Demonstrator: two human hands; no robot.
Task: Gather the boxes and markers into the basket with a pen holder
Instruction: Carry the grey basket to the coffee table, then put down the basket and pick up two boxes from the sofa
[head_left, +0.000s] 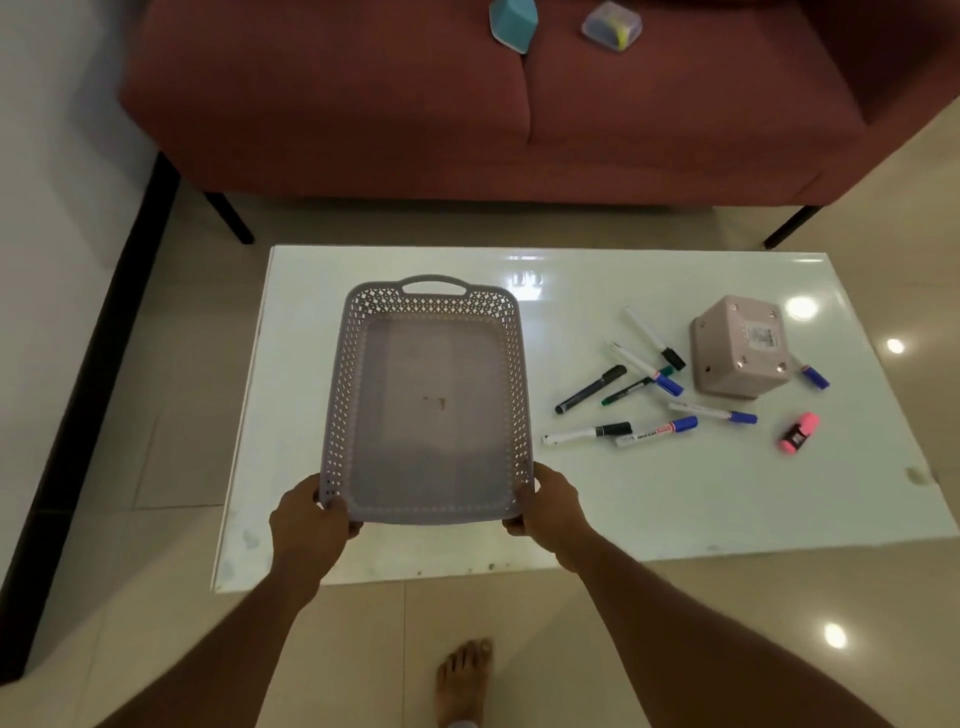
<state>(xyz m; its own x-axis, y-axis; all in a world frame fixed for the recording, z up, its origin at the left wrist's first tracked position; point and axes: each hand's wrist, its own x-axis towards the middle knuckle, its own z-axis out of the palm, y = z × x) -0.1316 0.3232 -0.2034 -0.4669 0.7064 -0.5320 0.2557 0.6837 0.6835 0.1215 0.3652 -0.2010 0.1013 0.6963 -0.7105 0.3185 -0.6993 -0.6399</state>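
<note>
Both hands grip the near short end of the basket (431, 400) — the left hand (310, 519) wrapped round its near-left corner, the right hand (551, 506) round its near-right corner, fingers curled under the rim and thumbs on the outside. Held by two corners like this, the basket stays level and square to the person, which looks like the way to set it down or slide it into a working spot on the bench (649, 499); whether its base already rests on the glossy white top or hangs just above it I cannot tell. It is a pale lilac-grey plastic tray-basket, rectangular with rounded corners, low lattice walls pierced with small diamond holes, a cut-out handle at the far end at 12 o'clock, and a smooth solid floor with a small brownish mark near the middle. It is empty. From the basket, at about 3 o'clock, the markers (649, 395) lie scattered loose on the bench, crossing one another, with black, blue and green caps. Beyond them sits a pink box (740, 345), and a short pink highlighter (799, 431) lies apart nearer the bench's right edge. On the sofa (363, 93) at 12 o'clock rest a teal box (513, 23) and a clear box (612, 25) — still to be fetched, I judge.
</note>
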